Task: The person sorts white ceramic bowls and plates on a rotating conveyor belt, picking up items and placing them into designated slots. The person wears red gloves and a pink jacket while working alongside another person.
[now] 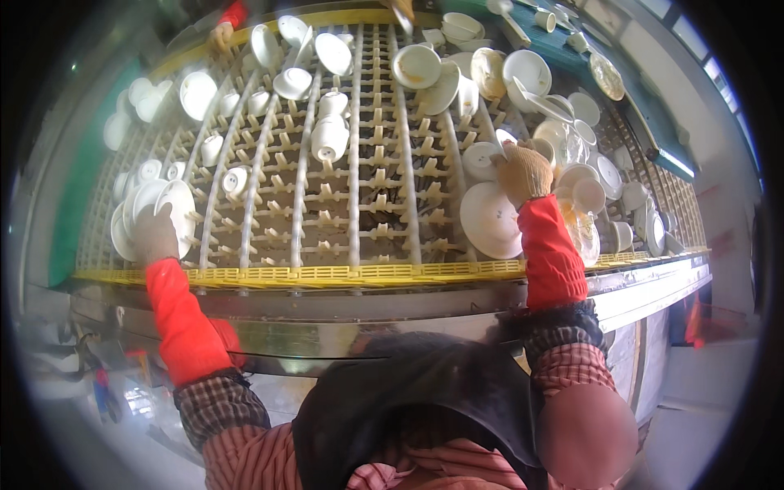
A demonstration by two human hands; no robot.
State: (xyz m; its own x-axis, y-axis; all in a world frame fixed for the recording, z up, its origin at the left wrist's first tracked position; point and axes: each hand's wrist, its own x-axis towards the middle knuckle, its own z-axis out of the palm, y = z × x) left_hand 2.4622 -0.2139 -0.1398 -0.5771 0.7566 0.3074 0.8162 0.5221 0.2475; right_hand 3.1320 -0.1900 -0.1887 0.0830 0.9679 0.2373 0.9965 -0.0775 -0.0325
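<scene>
My left hand, in a tan glove, is closed on a white plate at the conveyor's near left. More white plates lean beside it, upright between the belt's pegs. To the right, my right hand, also gloved, has its fingers curled among the piled dishes. What they hold, if anything, is hidden. Just left of that wrist lies a large white plate with food stains, and a smaller white dish is behind it. Red sleeves cover both my forearms.
The pegged conveyor has a yellow near edge. White cups stand mid-belt, with bowls and plates farther back. Soiled dishes crowd the right. Another person's hand is at the far left edge.
</scene>
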